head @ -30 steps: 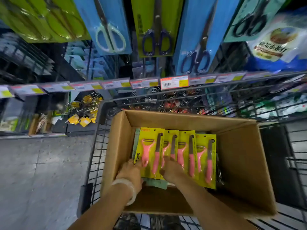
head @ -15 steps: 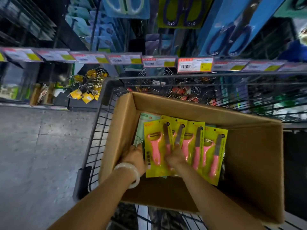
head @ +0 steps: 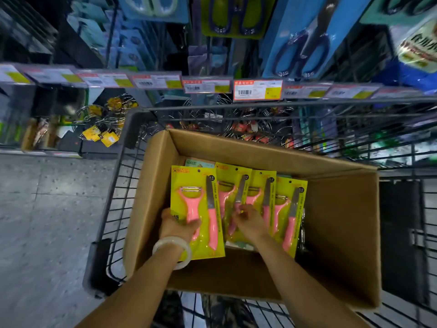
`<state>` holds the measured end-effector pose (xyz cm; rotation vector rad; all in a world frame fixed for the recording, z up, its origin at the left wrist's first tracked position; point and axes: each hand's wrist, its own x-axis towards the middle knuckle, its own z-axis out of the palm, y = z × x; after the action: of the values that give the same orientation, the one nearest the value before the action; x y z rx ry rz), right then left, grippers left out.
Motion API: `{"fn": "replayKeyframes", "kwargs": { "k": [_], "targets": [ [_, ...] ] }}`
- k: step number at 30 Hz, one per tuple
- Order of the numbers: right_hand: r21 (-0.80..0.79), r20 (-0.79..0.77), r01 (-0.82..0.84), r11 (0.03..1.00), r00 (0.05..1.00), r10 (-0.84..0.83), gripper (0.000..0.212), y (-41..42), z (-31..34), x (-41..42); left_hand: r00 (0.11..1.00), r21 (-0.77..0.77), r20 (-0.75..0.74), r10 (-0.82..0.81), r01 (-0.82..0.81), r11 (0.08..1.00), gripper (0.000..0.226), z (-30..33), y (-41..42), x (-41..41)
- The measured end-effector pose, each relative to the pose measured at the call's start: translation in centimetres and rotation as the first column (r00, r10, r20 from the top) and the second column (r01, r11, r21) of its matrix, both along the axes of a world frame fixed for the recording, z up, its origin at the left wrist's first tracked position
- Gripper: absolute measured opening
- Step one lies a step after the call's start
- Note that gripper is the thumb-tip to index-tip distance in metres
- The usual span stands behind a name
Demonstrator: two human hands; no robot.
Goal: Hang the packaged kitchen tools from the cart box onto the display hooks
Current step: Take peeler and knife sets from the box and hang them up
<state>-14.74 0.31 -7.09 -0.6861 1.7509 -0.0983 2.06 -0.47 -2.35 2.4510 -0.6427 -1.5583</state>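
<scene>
Store shelving fills the background, with carded scissors (head: 305, 53) hanging above a row of price labels (head: 257, 89) and a grey tiled floor (head: 47, 209) to the left. Below it stands a black wire shopping cart (head: 113, 209) carrying an open cardboard box (head: 340, 221). Inside the box lie yellow cards, each holding a pink peeler and a pink-handled knife, fanned out side by side. The left hand (head: 176, 224), with a pale bangle (head: 172, 249) on its wrist, grips the leftmost package (head: 197, 209) by its lower left edge, thumb curled across the front over the peeler handle; this card sits tilted up above the others. The right hand (head: 248, 220) rests on the second package (head: 233, 185), fingers bent and pinching at its front near the knife handle. Two more packages (head: 289, 209) lie to the right, overlapped like shingles. A teal card (head: 199, 163) peeks out behind them, against the box's far wall.
</scene>
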Motion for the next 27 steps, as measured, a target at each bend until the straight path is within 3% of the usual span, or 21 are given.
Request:
{"fn": "replayKeyframes", "kwargs": {
  "k": [2, 6, 9, 11, 17, 22, 25, 27],
  "targets": [
    [0.017, -0.175, -0.127, 0.992, 0.976, 0.127, 0.047, -0.6, -1.5, -0.6, 0.998, 0.001, 0.047, -0.042, 0.042, 0.999, 0.065, -0.1, 0.0, 0.4],
    [0.072, -0.267, -0.191, 0.979, 0.942, 0.203, 0.087, -0.9, -4.3, 0.7, 0.991, 0.006, 0.099, -0.095, 0.095, 0.995, 0.069, -0.6, 0.2, 0.7],
    [0.084, -0.403, -0.252, 0.964, 0.876, 0.264, 0.084, -1.2, -5.5, 1.6, 0.985, 0.037, 0.104, -0.135, 0.132, 0.991, 0.068, -0.7, 0.3, 0.9],
    [0.067, -0.451, -0.208, 0.976, 0.866, 0.216, 0.078, -1.2, -6.0, 1.8, 0.983, 0.054, 0.106, -0.149, 0.144, 0.988, 0.069, -1.0, 0.5, 1.2],
    [0.052, -0.304, 0.12, 0.991, 0.948, -0.099, 0.045, -1.2, -4.8, 0.2, 0.985, 0.04, 0.07, -0.16, 0.158, 0.987, 0.073, -0.6, 0.2, 1.3],
    [0.072, -0.197, 0.229, 0.971, 0.957, -0.211, 0.08, 1.5, -1.9, -2.4, 0.983, 0.038, -0.064, -0.174, 0.177, 0.983, 0.061, 0.0, 0.3, 1.0],
    [0.016, -0.118, 0.28, 0.96, 0.954, -0.276, 0.076, 2.5, 1.3, -3.4, 0.972, -0.035, -0.121, -0.202, 0.2, 0.979, 0.06, 1.4, 0.4, 0.3],
    [-0.08, -0.067, 0.317, 0.945, 0.944, -0.323, 0.061, 3.0, 3.3, -3.4, 0.964, -0.098, -0.158, -0.213, 0.2, 0.975, 0.061, 2.4, 0.4, 0.0]
  ]
}}
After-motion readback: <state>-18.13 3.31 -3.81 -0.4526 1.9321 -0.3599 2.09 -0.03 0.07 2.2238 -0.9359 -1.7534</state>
